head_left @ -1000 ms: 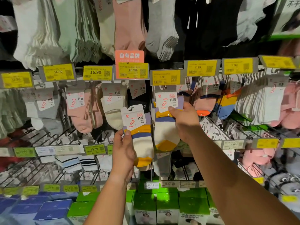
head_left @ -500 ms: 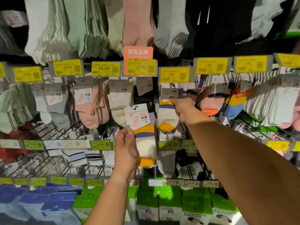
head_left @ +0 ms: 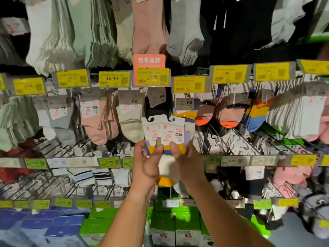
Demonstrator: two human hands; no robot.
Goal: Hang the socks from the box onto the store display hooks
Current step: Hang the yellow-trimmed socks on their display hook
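While pinching the two carded sock pairs (head_left: 164, 135) at the yellow band, thumbs in front: left thumb (head_left: 157, 147) pressed over the nearer card's lower edge, right thumb (head_left: 175, 148) on the other. Remaining fingers hidden behind the fabric, so cannot tell how spread. Left hand (head_left: 146, 168) and right hand (head_left: 188, 163) close together, nearly touching, raised in front of the rack. Held just below and a little left of the striped pair already hanging (head_left: 186, 108) under the 7.99 price tag (head_left: 189, 84), apart from it. Probably light and limp: toes drooping down between the wrists, only the white card headers stiff. Best taken by the card, just under its cut-out hanger loop (head_left: 171, 119), so the loop stays upright and free to slip over the hook. Gripping the knit alone would likely let the card flop; bending the thin card could tear the loop. Hook itself not clearly visible behind the tag.
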